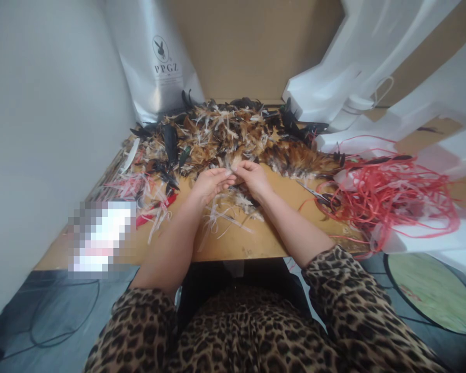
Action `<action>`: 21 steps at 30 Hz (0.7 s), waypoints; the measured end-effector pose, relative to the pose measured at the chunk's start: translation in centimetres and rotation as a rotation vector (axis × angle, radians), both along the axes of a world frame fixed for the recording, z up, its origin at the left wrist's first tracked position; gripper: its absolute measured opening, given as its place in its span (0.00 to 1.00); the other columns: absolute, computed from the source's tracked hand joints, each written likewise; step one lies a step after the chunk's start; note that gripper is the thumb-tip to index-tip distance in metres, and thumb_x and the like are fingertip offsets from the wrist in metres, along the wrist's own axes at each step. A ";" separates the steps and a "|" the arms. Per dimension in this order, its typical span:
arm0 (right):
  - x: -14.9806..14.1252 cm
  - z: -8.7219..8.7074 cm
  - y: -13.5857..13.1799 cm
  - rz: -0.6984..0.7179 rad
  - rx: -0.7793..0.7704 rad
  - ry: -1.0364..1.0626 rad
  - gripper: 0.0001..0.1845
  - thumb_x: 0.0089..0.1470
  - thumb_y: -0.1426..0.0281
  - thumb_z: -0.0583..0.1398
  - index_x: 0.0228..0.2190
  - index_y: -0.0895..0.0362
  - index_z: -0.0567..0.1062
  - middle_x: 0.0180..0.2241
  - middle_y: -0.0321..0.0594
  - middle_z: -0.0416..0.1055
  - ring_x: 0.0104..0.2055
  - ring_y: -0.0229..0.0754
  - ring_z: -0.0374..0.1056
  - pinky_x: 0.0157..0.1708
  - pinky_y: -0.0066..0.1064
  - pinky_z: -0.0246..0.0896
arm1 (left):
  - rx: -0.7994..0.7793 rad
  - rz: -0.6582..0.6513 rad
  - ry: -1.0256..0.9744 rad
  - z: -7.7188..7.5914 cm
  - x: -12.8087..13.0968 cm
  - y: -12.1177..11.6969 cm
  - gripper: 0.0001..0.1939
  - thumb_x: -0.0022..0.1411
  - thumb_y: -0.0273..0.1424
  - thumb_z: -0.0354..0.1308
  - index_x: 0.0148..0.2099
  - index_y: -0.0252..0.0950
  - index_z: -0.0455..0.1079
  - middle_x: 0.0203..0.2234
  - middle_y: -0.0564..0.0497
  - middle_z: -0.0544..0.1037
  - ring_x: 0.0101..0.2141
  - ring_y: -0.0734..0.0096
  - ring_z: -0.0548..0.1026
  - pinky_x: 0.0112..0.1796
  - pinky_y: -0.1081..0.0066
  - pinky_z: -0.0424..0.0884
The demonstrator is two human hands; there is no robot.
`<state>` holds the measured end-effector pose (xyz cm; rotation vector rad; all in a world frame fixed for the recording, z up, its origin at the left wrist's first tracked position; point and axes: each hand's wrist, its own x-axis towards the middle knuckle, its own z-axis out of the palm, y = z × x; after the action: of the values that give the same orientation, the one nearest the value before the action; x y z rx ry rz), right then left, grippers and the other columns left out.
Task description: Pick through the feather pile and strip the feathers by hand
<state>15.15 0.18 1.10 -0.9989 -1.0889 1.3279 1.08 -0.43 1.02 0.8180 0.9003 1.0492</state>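
My left hand and my right hand meet over the near side of a feather pile. Both are closed in a pinch on a small pale brown feather that points away from me. Its lower end is hidden by my fingers. The pile is a mix of brown, cream and glossy black feathers. Just below my hands, more pale feathers and thin clear strips lie on the wooden table.
Scissors lie right of my hands, beside a tangle of red plastic string. A silver bag stands behind the pile on the left. White sheeting and a white cup are at the right. A blurred bright patch covers the table's left corner.
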 end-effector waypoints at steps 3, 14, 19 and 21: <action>0.0 -0.1 0.0 0.006 0.008 -0.007 0.17 0.32 0.59 0.68 0.21 0.57 0.70 0.19 0.31 0.68 0.21 0.33 0.63 0.25 0.27 0.60 | 0.012 -0.005 0.023 0.1 0.1 -0.1 0.08 0.49 0.25 0.63 0.34 0.27 0.72 0.24 0.47 0.78 0.22 0.79 0.75 0.23 0.83 0.68; 0.2 1.7 -1.0 -0.044 0.026 0.002 0.12 0.39 0.64 0.64 0.29 0.54 0.74 0.25 0.32 0.70 0.27 0.33 0.63 0.31 0.29 0.58 | 0.027 0.085 0.012 0.1 -0.3 0.1 0.07 0.50 0.25 0.63 0.33 0.29 0.70 0.24 0.48 0.78 0.22 0.80 0.74 0.23 0.81 0.68; 3.6 5.2 -2.6 0.064 0.114 -0.130 0.12 0.38 0.52 0.61 0.18 0.45 0.71 0.22 0.37 0.69 0.34 0.39 0.66 0.36 0.33 0.59 | 0.034 0.111 -0.056 -0.3 -0.9 0.5 0.07 0.50 0.24 0.62 0.33 0.29 0.68 0.25 0.48 0.78 0.23 0.81 0.74 0.25 0.82 0.67; 5.7 5.7 -4.1 -0.088 0.151 -0.309 0.11 0.34 0.51 0.62 0.17 0.44 0.71 0.20 0.38 0.69 0.37 0.41 0.66 0.35 0.34 0.59 | 0.041 0.122 -0.070 -0.3 -1.1 0.6 0.07 0.50 0.24 0.63 0.33 0.29 0.68 0.25 0.48 0.78 0.23 0.81 0.74 0.26 0.81 0.68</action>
<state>20.82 -3.90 6.83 -1.1492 -1.3404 1.0250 0.02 0.14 0.70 0.7629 0.8802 1.1995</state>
